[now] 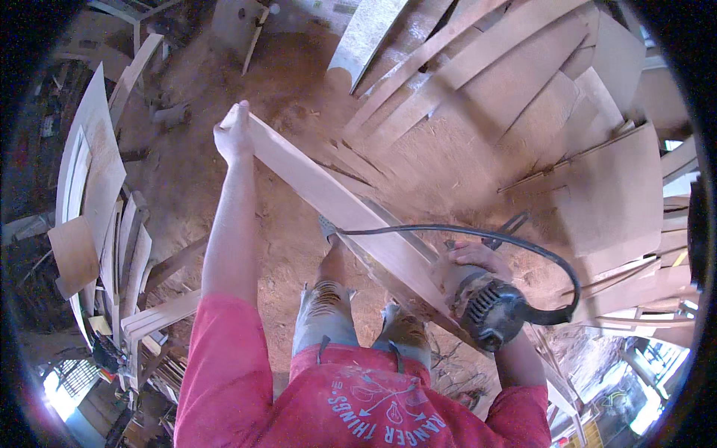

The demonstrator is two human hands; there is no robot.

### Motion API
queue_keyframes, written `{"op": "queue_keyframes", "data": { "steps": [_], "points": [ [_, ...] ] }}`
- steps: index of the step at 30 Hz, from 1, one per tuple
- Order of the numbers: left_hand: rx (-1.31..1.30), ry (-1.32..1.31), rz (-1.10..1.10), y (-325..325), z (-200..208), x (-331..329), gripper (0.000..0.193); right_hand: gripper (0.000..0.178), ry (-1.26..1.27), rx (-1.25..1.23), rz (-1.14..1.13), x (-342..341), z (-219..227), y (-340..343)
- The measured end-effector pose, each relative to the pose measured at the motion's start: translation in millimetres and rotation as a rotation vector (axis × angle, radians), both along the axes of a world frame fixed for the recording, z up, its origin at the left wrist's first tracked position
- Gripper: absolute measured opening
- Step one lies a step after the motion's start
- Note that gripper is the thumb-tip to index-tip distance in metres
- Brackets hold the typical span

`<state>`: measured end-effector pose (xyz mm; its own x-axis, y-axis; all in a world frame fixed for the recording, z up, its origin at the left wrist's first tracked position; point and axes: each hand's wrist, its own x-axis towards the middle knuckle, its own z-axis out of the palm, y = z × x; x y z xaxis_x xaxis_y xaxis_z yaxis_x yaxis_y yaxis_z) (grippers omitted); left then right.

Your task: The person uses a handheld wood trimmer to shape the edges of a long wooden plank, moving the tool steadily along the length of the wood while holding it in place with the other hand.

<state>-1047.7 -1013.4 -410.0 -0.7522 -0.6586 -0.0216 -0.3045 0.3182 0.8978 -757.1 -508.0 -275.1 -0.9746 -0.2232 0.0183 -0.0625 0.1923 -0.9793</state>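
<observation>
A long pale wooden board [336, 198] slants from the upper left toward my right side. My left hand [234, 134], arm stretched out, is closed around its far end. At the near end, my right hand [482, 257] grips a corded power tool [491, 310] with a rounded, vented black housing. The tool sits at the board's end; its working face is hidden, so I cannot tell its exact kind. From its rear a black cord [549, 257] loops up and crosses over the board. Beneath the board runs a darker wooden support [403, 295].
Reddish-brown dust covers the floor [299, 97]. Large thin wooden sheets [612, 198] and long strips [478, 56] lie or lean at the right and upper right. More boards [97, 172] stand at the left, with stacked planks [160, 317] below them. My legs are under the board.
</observation>
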Motion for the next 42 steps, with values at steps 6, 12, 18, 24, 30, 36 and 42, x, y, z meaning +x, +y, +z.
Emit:
{"op": "queue_keyframes", "data": {
  "steps": [6, 12, 18, 24, 30, 36, 42],
  "points": [
    [-0.023, -0.115, 0.059, 15.6, -3.7, -5.6, 0.089, 0.038, -0.045, 0.055, 0.112, 15.1, -10.9, 16.9],
    [0.016, -0.048, -0.047, -15.1, -15.3, -9.0, 0.095, 0.037, -0.148, -0.014, 0.203, 17.8, -20.3, 18.9],
    [-0.045, -0.127, 0.100, 12.7, -7.6, -8.3, 0.083, 0.039, -0.107, -0.026, 0.201, 15.5, -26.0, 20.5],
    [0.030, -0.063, 0.099, -17.0, -1.2, -7.2, 0.065, 0.041, -0.048, -0.077, 0.199, 10.5, -24.4, 5.0],
    [0.149, 0.022, 0.002, 3.5, -14.1, -8.5, 0.080, 0.044, -0.039, -0.061, 0.177, 3.4, -23.9, 1.0],
    [0.131, -0.041, 0.113, -48.7, -38.1, -13.4, 0.100, 0.047, -0.017, -0.095, 0.236, -26.2, -22.1, -23.5],
    [0.233, -0.005, 0.056, -18.0, -33.2, -4.9, 0.093, 0.049, 0.007, -0.096, 0.223, -47.9, -25.5, -56.8]
  ]
}}
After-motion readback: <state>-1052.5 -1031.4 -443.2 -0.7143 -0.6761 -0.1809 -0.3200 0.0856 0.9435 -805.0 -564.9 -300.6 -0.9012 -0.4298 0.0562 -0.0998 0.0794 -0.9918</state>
